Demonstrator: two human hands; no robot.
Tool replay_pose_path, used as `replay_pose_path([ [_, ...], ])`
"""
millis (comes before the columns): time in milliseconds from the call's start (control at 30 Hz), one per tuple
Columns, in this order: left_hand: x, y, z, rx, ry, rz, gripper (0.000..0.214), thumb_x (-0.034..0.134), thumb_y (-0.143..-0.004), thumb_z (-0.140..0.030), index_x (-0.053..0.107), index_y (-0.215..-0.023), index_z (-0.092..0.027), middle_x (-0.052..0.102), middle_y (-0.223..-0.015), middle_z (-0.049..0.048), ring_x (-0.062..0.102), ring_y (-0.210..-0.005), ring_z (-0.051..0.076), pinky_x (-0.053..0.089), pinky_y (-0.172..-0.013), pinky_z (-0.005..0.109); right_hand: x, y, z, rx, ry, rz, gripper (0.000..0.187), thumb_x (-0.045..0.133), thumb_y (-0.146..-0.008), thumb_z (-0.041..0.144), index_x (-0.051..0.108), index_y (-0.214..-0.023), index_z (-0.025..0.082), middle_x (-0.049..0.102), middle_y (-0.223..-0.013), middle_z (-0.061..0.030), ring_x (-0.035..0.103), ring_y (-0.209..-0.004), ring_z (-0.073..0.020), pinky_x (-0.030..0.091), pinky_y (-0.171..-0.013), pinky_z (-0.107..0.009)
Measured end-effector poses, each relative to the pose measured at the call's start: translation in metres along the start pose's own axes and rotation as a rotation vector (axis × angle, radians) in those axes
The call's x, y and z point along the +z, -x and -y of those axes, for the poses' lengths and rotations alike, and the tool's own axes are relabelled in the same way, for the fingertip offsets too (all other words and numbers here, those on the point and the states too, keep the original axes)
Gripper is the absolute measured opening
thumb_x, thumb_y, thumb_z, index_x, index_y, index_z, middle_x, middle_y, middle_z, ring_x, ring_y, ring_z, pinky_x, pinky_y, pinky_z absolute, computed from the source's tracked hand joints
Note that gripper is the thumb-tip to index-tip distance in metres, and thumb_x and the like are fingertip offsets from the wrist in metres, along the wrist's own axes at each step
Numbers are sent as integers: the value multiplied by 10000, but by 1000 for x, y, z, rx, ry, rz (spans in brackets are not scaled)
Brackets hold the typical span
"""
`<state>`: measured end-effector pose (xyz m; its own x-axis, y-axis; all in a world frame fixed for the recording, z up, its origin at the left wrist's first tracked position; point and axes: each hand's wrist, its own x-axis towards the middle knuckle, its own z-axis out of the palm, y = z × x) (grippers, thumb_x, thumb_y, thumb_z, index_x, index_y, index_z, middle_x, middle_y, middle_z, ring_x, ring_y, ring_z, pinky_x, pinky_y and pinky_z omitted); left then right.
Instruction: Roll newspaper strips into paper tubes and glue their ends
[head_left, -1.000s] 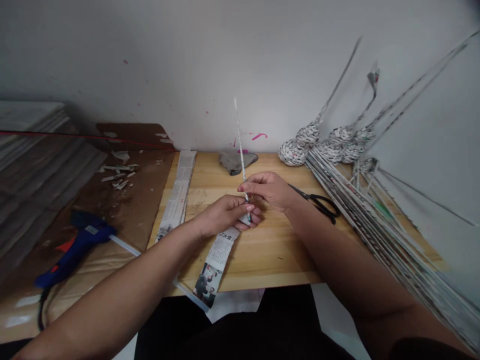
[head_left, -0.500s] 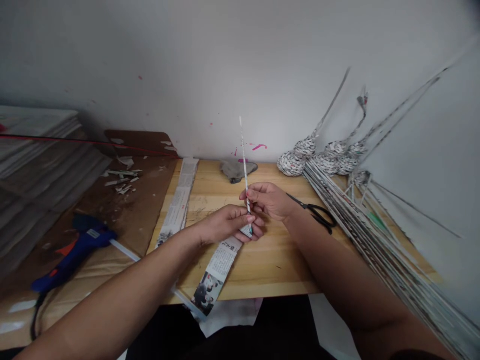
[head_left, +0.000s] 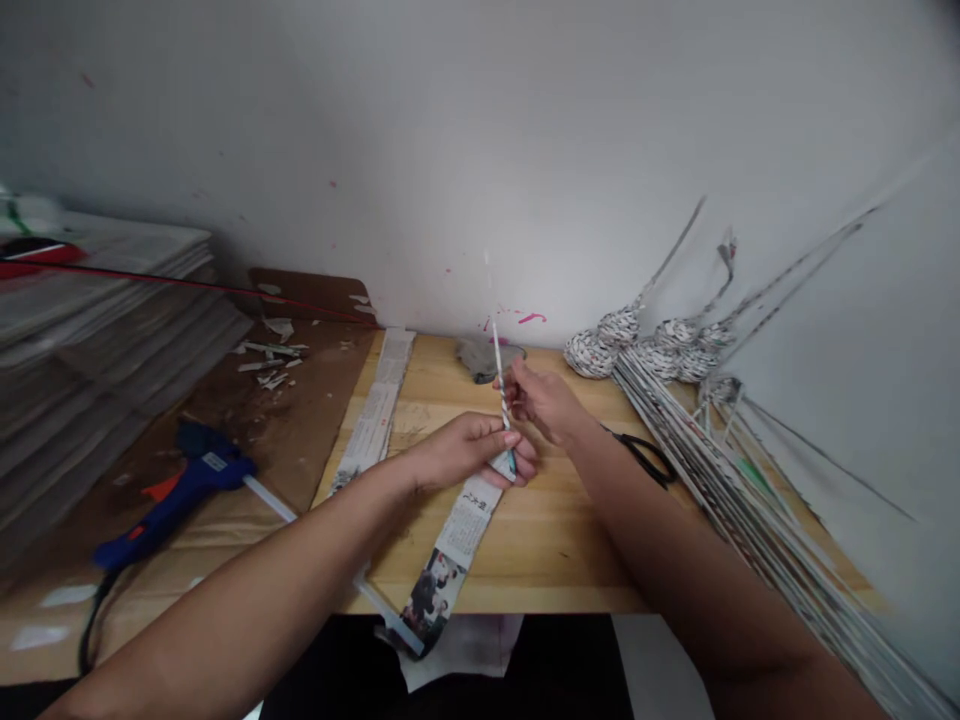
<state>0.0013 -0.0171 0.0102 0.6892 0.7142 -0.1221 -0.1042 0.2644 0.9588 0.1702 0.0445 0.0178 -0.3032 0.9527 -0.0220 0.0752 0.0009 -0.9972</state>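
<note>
The step in hand looks to be winding a newspaper strip (head_left: 459,530) around a slender rolled stick (head_left: 499,365): the two meet at the left hand (head_left: 478,450), which pinches the lower end of the stick between thumb and fingers, with the strip running out below and hanging over the front edge of the wooden table (head_left: 555,560). The stick stands nearly upright above that grip, leaning slightly, its upper tip blurred against the wall. The right hand (head_left: 546,402) is loosely curled, thumb and forefinger close beside the stick just above the left hand — whether they touch it, I cannot tell. The winding seems to be at an early stage, since a good length of strip lies flat and unwrapped. The next move probably calls for a light, rolling turn from the right fingertips, while the left thumb guides the paper on at a slant and holds it taut — too loose a pinch could let the wrap slip. A second strip (head_left: 381,395) lies flat to the left; a blue glue gun (head_left: 180,505) rests farther left.
</note>
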Motion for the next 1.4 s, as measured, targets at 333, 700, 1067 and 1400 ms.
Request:
replay_pose_path([
  [333,-16,-6,-8,125,229,-208,284,600,-916,-359,685,-999,-101,756,-953,163,733,-758,200,592,-674,307,26,-68,-14,-96,1049,-234,290,549,-911,408,669,-1034,175,711,-970,-120,636,-926,-252,443,-796,-333],
  [700,-24,-11,2,154,154,-189,400,718,-796,-495,739,-931,-119,732,-918,118,673,-809,174,563,-729,296,13,-8,-16,-110,378,-54,523,495,-890,629,674,-1058,167,560,-604,13,522,-516,-133,447,-521,-259],
  [1067,-18,-10,5,30,17,-179,412,785,-706,-520,753,-844,-133,717,-829,70,667,-801,180,561,-767,324,14,16,10,2,-21,244,499,667,-824,536,732,-1101,126,536,-522,39,425,-430,-73,341,-424,-202],
  [1400,-10,-8,6,19,-79,-249,381,791,-699,-501,759,-788,-132,736,-835,86,664,-811,188,544,-716,290,11,13,6,50,-154,135,368,773,-727,474,771,-854,129,549,-513,26,436,-460,-72,320,-425,-204],
])
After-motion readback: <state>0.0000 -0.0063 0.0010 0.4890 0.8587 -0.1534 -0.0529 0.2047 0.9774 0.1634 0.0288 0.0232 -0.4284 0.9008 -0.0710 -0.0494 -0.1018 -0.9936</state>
